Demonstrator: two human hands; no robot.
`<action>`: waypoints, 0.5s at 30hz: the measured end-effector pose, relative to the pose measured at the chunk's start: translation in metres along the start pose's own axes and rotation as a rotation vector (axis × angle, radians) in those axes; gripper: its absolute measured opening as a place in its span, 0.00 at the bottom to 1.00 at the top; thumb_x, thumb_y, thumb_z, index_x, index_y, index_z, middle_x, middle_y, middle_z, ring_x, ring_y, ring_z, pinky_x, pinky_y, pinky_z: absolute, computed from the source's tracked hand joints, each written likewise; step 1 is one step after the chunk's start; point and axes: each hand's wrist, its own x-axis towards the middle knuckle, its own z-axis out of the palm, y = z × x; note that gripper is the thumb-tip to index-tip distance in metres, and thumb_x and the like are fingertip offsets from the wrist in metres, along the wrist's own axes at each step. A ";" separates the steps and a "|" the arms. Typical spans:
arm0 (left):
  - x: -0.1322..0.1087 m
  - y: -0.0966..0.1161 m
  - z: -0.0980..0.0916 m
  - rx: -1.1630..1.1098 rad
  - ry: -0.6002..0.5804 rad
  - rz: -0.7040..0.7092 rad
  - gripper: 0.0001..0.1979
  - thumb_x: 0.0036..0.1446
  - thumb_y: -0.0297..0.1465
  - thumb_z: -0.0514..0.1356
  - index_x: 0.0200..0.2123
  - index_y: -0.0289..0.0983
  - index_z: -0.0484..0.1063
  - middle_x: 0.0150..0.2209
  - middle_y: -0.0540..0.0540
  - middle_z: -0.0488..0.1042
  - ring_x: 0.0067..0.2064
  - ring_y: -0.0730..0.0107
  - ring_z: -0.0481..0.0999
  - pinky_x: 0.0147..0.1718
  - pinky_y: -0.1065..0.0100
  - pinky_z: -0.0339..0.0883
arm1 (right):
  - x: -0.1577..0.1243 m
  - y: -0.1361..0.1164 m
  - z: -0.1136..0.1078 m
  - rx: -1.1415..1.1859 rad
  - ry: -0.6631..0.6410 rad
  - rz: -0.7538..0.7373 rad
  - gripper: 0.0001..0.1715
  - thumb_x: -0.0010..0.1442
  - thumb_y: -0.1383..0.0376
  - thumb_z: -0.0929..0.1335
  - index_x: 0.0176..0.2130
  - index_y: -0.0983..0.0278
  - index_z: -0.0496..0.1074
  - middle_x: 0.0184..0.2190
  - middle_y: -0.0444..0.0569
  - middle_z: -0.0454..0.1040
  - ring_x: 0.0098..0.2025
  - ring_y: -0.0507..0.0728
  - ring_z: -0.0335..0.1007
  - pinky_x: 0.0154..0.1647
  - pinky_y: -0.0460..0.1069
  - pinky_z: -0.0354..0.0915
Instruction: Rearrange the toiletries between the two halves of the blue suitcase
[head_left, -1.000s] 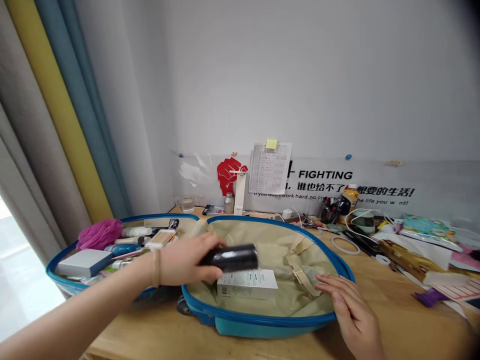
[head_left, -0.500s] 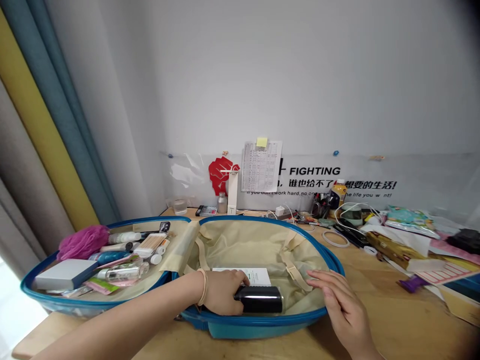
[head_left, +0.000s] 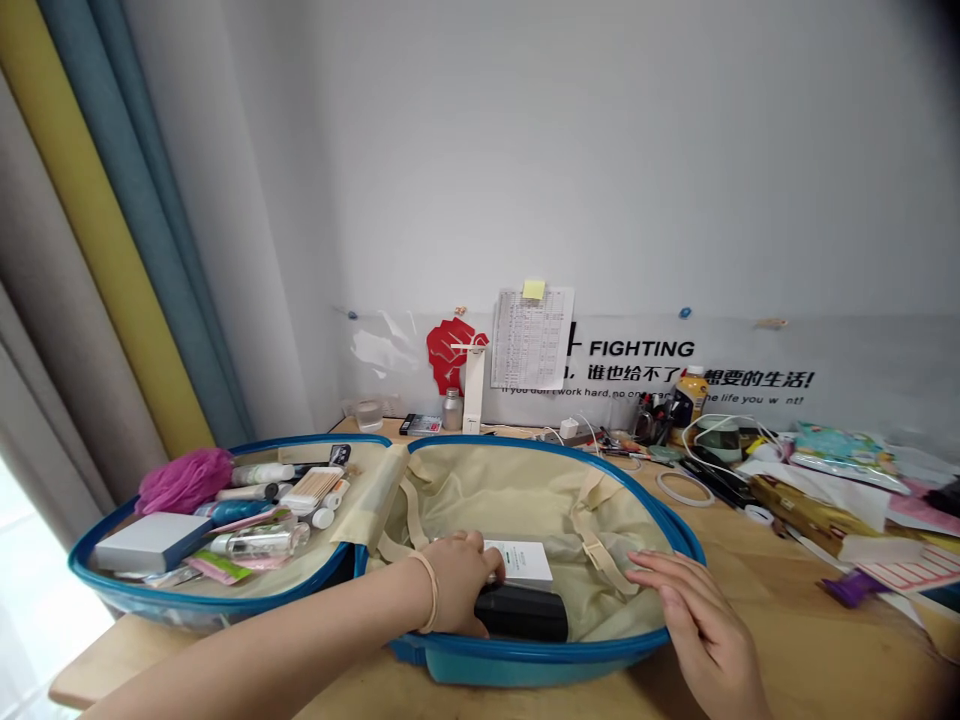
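Note:
An open blue suitcase (head_left: pixel 540 662) with beige lining lies on the wooden desk. My left hand (head_left: pixel 459 582) is inside its right half, fingers wrapped round a black cylinder-shaped item (head_left: pixel 525 612) that lies against the near wall. A white box (head_left: pixel 521 562) sits just behind the black item. My right hand (head_left: pixel 694 625) rests flat on the suitcase's right rim with fingers spread, holding nothing.
The suitcase's left half (head_left: pixel 112 580) holds a pink bath puff (head_left: pixel 184 478), a grey box (head_left: pixel 150 540), bottles and tubes. Cluttered items cover the desk at right: a cable (head_left: pixel 720 428), bottle (head_left: pixel 688 392), packets. A wall poster (head_left: pixel 645 350) stands behind.
My left hand carried the black item from above the suitcase down into the right half, setting it against the near wall in front of the white box. My right hand barely moved.

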 end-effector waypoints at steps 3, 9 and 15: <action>-0.001 0.000 -0.002 0.046 0.004 -0.065 0.37 0.42 0.43 0.70 0.54 0.33 0.67 0.54 0.29 0.69 0.56 0.39 0.71 0.54 0.47 0.66 | 0.000 0.001 0.001 -0.004 0.001 -0.003 0.18 0.67 0.63 0.62 0.34 0.59 0.79 0.36 0.49 0.81 0.38 0.58 0.78 0.41 0.54 0.73; -0.012 -0.011 -0.014 0.063 -0.110 -0.096 0.24 0.42 0.41 0.69 0.44 0.41 0.71 0.45 0.40 0.78 0.46 0.49 0.79 0.42 0.56 0.72 | -0.001 0.002 0.002 -0.021 -0.007 -0.039 0.18 0.67 0.64 0.61 0.34 0.59 0.79 0.35 0.48 0.81 0.37 0.57 0.79 0.41 0.53 0.73; -0.013 -0.015 -0.014 0.047 -0.137 -0.093 0.12 0.42 0.36 0.67 0.31 0.42 0.73 0.37 0.44 0.81 0.41 0.52 0.80 0.37 0.59 0.72 | -0.001 0.004 0.003 -0.034 -0.005 -0.055 0.19 0.68 0.62 0.61 0.34 0.59 0.79 0.35 0.48 0.81 0.37 0.57 0.79 0.41 0.53 0.72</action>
